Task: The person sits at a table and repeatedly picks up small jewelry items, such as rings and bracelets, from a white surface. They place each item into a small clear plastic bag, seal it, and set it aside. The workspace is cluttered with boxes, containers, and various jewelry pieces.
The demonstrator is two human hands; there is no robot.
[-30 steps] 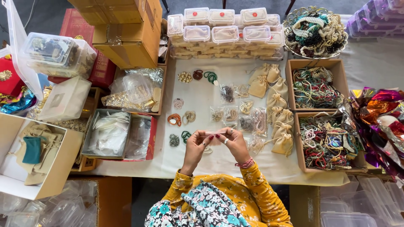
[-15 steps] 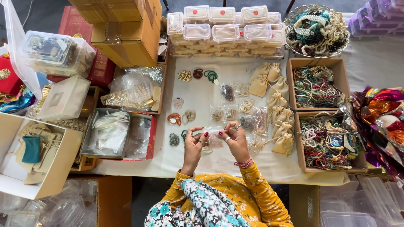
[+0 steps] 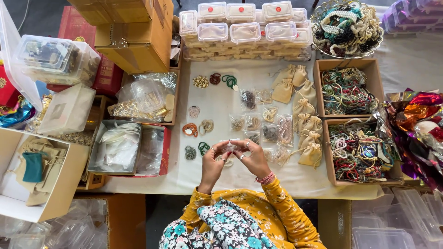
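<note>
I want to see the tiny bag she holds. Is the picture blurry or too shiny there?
Head view: even, soft light, faint shadows. The small clear bag between left hand and right hand is sharp but hard to see through; glare only on the foil wrappers.

The worktop (image 3: 217,99) is covered in matt off-white cloth. Between the hands, the left hand (image 3: 213,162) and right hand (image 3: 255,159) pinch a small clear plastic bag (image 3: 229,146), thin and shiny. More glossy clear bags (image 3: 253,122) lie just beyond. The drawstring pouches (image 3: 302,108) are matt beige cloth, soft-looking. The stacked boxes (image 3: 244,32) are clear hard plastic with a gloss. The open boxes (image 3: 318,87) holding glossy beaded bracelets (image 3: 348,94) are plain brown cardboard, matt. The wrappers (image 3: 417,115) at the right are crinkled, mirror-bright foil. The sleeves (image 3: 281,212) are matt printed cloth.
</note>
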